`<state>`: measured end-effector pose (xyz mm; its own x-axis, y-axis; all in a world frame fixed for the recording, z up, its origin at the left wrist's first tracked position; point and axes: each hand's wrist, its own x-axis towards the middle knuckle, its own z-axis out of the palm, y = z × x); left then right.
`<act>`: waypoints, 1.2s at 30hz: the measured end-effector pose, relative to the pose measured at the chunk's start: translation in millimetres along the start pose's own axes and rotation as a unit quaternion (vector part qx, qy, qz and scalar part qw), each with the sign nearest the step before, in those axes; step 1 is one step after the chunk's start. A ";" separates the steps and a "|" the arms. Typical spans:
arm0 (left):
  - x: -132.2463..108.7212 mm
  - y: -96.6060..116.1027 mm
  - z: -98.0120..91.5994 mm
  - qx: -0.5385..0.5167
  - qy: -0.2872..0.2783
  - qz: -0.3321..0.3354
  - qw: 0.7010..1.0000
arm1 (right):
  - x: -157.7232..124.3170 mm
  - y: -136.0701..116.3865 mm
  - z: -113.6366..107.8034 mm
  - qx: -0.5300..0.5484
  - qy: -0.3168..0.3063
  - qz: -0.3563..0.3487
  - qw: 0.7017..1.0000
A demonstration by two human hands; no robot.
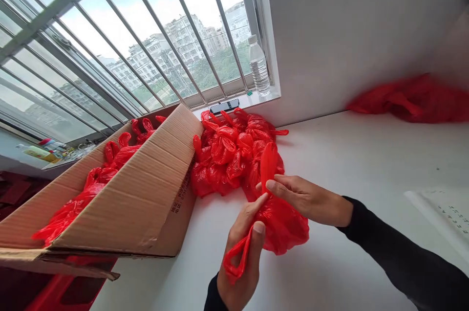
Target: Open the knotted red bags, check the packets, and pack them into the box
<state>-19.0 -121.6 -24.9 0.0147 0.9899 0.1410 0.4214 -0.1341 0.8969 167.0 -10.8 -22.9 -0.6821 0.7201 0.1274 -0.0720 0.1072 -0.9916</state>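
The left grip (252, 258) has thumb and fingers closed on one handle strap (234, 263) of a red bag (285, 227), the loop hanging out over the palm. The right grip (311, 198) pinches the neck of the same bag between thumb and finger, the other strap (269, 159) standing up above it. The fingertips of the two meet or nearly meet there.

The bag seems partway through being closed: its top is gathered and its straps are parted between the hands, but fingers cover the neck, so I cannot tell whether a knot exists. Its tying-off looks unfinished.

It rests on the white worktop (214, 233), just in front of a pile of red bags (229, 149), which look bunched and tied. More bagged bundles (122, 157), loops up, fill the cardboard box (128, 198) to the left and seem done.

The bag itself is thin, glossy, crinkled plastic, rounded and full below, narrow at the neck; its contents cannot be made out.

Farther right lies more red plastic (410, 103) by the wall.
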 end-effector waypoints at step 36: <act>-3.7 -17.7 36.6 0.084 0.178 0.008 0.980 | 0.7 -10.2 10.5 0.451 0.151 0.109 0.873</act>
<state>6.7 -121.3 -56.6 -0.2817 0.9051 0.3186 0.5680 -0.1103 0.8156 159.5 -18.6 -12.9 -0.5373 0.8190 -0.2013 -0.6013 -0.5394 -0.5895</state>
